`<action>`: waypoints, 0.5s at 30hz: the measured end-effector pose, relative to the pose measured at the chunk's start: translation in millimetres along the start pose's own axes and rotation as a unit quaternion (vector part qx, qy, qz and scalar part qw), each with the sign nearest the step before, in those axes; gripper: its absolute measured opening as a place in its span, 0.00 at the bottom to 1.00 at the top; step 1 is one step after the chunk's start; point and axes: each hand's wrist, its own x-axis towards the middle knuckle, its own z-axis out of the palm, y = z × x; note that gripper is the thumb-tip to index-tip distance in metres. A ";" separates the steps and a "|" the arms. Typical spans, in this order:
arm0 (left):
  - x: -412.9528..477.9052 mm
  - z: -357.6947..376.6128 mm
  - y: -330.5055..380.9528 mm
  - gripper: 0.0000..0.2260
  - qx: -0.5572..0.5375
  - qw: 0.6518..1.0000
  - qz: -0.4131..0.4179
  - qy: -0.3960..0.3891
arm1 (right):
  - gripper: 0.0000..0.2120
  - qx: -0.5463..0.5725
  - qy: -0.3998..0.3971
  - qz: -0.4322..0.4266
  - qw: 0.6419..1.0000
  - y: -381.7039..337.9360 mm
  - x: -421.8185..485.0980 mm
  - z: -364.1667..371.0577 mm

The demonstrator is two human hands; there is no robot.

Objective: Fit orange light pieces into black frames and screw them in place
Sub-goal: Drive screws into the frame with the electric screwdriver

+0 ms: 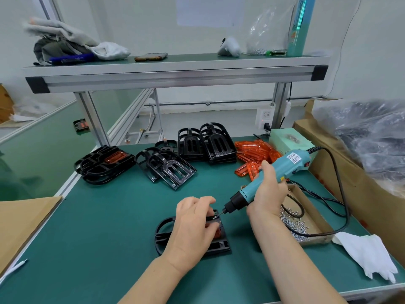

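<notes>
**Driving a screw into one frame, with much of the batch still waiting**

Near the front edge, the left hand (pixel 192 224) is pressing curled fingers down over a frame (pixel 162 233) on the table (pixel 109 238). An orange piece (pixel 217 234) is sitting in the frame, mostly hidden under those fingers. The right hand (pixel 267 194) is gripping the screwdriver (pixel 274 174) with fingers wrapped fully round it, tilting the bit onto a screw (pixel 217 216) at the frame's far right corner. I cannot tell whether this frame's other screws are already in. Just right, a box (pixel 317 229) is holding loose screws. Farther off, empty frames (pixel 173 170) are lying mid-table with more stacked behind them. An orange pile (pixel 254 152) is waiting far right, and a finished stack (pixel 105 163) is sitting far left. Judging by these heaps, several units look done and a good many are left.
</notes>
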 end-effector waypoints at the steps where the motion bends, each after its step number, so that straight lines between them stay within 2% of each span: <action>1: -1.1 -1.9 -2.9 0.20 0.000 1.000 -0.002 0.003 | 0.13 -0.002 -0.002 -0.003 1.000 0.2 0.8 0.6; 4: -7.3 -13.3 -16.0 0.24 0.015 1.000 -0.016 0.005 | 0.11 -0.005 -0.012 -0.013 1.000 -0.2 3.2 2.4; 9: -24.5 -34.7 -47.1 0.51 0.135 0.984 -0.062 -0.094 | 0.11 -0.010 -0.054 -0.054 0.997 -0.2 -1.2 9.3; 15: -37.6 -37.0 -63.8 0.60 0.147 0.972 -0.094 -0.155 | 0.12 -0.066 -0.124 -0.118 0.983 6.0 -15.8 22.7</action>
